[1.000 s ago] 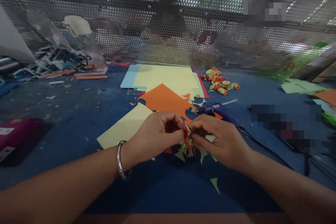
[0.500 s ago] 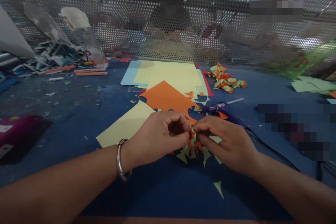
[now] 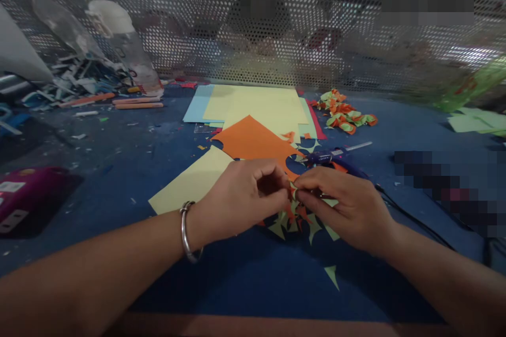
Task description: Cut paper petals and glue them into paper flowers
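My left hand (image 3: 253,195) and my right hand (image 3: 343,202) meet at the fingertips over the blue table. Between them they pinch a small orange and pale green paper piece (image 3: 293,190), partly hidden by the fingers. Green and orange paper scraps (image 3: 294,221) lie just below. An orange sheet (image 3: 253,139) with round cut-outs along its edge lies beyond my hands. To its left, a pale yellow sheet (image 3: 190,179) is partly covered by my left hand. A dark glue gun (image 3: 324,157) rests behind my right hand, its cord running right.
Stacked coloured paper (image 3: 256,100) lies at the back, beside a pile of curled orange-green paper pieces (image 3: 343,113). On the left are a purple power strip (image 3: 27,197), a plastic bottle (image 3: 130,47) and a heap of scraps (image 3: 75,81). A perforated metal panel (image 3: 190,26) stands behind.
The camera view has shifted slightly, so the table appears a little higher and to the right. Both hands keep pinching the small paper piece, with only slight finger motion.
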{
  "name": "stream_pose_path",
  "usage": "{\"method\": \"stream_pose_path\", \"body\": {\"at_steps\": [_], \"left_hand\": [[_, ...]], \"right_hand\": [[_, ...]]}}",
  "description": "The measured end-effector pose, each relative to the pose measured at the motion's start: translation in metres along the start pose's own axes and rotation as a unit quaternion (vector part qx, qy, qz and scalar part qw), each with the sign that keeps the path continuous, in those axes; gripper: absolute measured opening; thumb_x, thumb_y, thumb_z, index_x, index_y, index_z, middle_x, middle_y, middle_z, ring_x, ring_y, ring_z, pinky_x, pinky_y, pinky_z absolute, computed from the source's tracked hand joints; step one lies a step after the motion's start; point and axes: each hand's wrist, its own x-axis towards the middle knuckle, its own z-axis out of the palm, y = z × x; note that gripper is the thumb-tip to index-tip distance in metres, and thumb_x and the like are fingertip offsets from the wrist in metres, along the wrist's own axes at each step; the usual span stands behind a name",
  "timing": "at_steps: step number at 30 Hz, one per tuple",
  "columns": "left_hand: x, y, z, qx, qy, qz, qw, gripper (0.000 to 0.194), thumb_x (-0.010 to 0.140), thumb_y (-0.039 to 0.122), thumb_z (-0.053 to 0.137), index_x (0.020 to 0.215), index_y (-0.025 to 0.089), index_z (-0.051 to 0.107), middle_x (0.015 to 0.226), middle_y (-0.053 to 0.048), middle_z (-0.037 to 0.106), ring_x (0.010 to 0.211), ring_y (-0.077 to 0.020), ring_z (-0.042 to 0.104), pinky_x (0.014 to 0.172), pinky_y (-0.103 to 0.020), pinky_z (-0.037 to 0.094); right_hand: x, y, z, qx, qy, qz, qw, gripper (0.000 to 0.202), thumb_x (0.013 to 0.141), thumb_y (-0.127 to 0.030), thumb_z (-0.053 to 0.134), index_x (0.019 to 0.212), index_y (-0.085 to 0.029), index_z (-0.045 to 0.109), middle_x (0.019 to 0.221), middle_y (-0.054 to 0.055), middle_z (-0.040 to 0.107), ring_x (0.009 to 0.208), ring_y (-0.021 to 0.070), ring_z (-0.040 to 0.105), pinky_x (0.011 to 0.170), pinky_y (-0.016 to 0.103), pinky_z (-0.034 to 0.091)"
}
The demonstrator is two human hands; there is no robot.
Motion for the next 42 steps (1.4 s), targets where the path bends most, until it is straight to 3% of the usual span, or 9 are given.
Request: {"method": "stream_pose_path", "body": {"at_steps": [3, 10, 15, 18, 20, 24, 29, 36, 42], "left_hand": [[0.001, 0.000, 0.000, -0.041, -0.015, -0.023, 0.999, 0.002, 0.078, 0.016, 0.063, 0.077, 0.017, 0.064, 0.066, 0.004, 0.063, 0.059, -0.0079, 0.056, 0.054, -0.018, 0.043], [0.001, -0.002, 0.000, -0.054, -0.066, 0.009, 0.996, 0.003, 0.077, 0.015, 0.063, 0.078, 0.017, 0.063, 0.068, 0.003, 0.064, 0.059, -0.0086, 0.057, 0.055, -0.019, 0.044], [0.001, -0.003, -0.001, 0.000, -0.030, 0.028, 0.999, 0.006, 0.074, 0.014, 0.064, 0.071, 0.018, 0.061, 0.063, 0.004, 0.063, 0.057, -0.0084, 0.056, 0.055, -0.020, 0.043], [0.003, -0.007, -0.003, 0.026, 0.031, 0.027, 0.999, 0.005, 0.074, 0.015, 0.065, 0.070, 0.017, 0.063, 0.068, 0.002, 0.069, 0.060, -0.0090, 0.059, 0.055, -0.020, 0.044], [0.005, -0.010, -0.006, 0.029, 0.060, 0.015, 0.998, 0.005, 0.075, 0.016, 0.066, 0.071, 0.017, 0.065, 0.069, 0.001, 0.071, 0.062, -0.0100, 0.062, 0.056, -0.020, 0.045], [0.010, -0.017, -0.008, 0.016, 0.085, -0.001, 0.996, 0.004, 0.077, 0.016, 0.066, 0.073, 0.017, 0.065, 0.065, 0.000, 0.071, 0.059, -0.0100, 0.063, 0.056, -0.020, 0.047], [0.011, -0.018, -0.009, -0.014, 0.067, -0.010, 0.998, 0.007, 0.079, 0.015, 0.064, 0.073, 0.018, 0.063, 0.062, 0.001, 0.071, 0.058, -0.0114, 0.066, 0.057, -0.021, 0.050], [0.012, -0.020, -0.007, -0.052, 0.051, -0.008, 0.997, 0.011, 0.078, 0.011, 0.061, 0.071, 0.019, 0.058, 0.059, 0.002, 0.069, 0.055, -0.0109, 0.065, 0.058, -0.022, 0.052], [0.012, -0.023, -0.006, -0.029, 0.048, -0.003, 0.998, 0.011, 0.078, 0.010, 0.060, 0.072, 0.020, 0.058, 0.061, 0.002, 0.070, 0.058, -0.0115, 0.067, 0.059, -0.023, 0.053]], "right_hand": [[0.000, -0.001, -0.002, -0.008, -0.010, 0.004, 1.000, 0.013, 0.098, -0.017, 0.053, 0.099, -0.021, 0.066, 0.089, 0.004, 0.071, 0.080, 0.0158, 0.067, 0.073, 0.028, 0.051], [0.000, -0.007, -0.003, 0.008, -0.023, 0.002, 1.000, 0.014, 0.098, -0.018, 0.054, 0.090, -0.022, 0.065, 0.082, 0.002, 0.069, 0.075, 0.0150, 0.066, 0.070, 0.027, 0.050], [0.000, -0.003, -0.010, -0.014, -0.029, 0.007, 0.999, 0.017, 0.101, -0.025, 0.051, 0.094, -0.024, 0.066, 0.083, 0.002, 0.071, 0.077, 0.0164, 0.067, 0.072, 0.030, 0.052], [-0.003, 0.011, -0.027, -0.113, 0.023, 0.058, 0.992, 0.014, 0.099, -0.030, 0.056, 0.099, -0.023, 0.068, 0.090, 0.004, 0.073, 0.079, 0.0184, 0.069, 0.071, 0.031, 0.051], [-0.007, 0.027, -0.042, -0.163, 0.051, 0.126, 0.977, 0.015, 0.097, -0.033, 0.059, 0.099, -0.022, 0.069, 0.087, 0.004, 0.073, 0.071, 0.0181, 0.067, 0.061, 0.030, 0.049], [-0.016, 0.059, -0.062, -0.272, 0.014, 0.196, 0.942, 0.022, 0.093, -0.042, 0.065, 0.090, -0.021, 0.068, 0.085, 0.009, 0.071, 0.060, 0.0181, 0.059, 0.059, 0.034, 0.042], [-0.018, 0.079, -0.058, -0.286, -0.006, 0.242, 0.927, 0.041, 0.081, -0.062, 0.072, 0.092, -0.024, 0.060, 0.075, 0.006, 0.069, 0.057, 0.0206, 0.057, 0.050, 0.031, 0.035], [-0.015, 0.078, -0.053, -0.271, -0.001, 0.290, 0.918, 0.030, 0.079, -0.046, 0.074, 0.090, -0.024, 0.055, 0.076, 0.003, 0.069, 0.062, 0.0217, 0.063, 0.054, 0.032, 0.039], [-0.014, 0.077, -0.054, -0.249, 0.007, 0.315, 0.916, 0.030, 0.078, -0.045, 0.073, 0.089, -0.025, 0.053, 0.079, 0.004, 0.070, 0.063, 0.0224, 0.063, 0.055, 0.032, 0.040]]}}
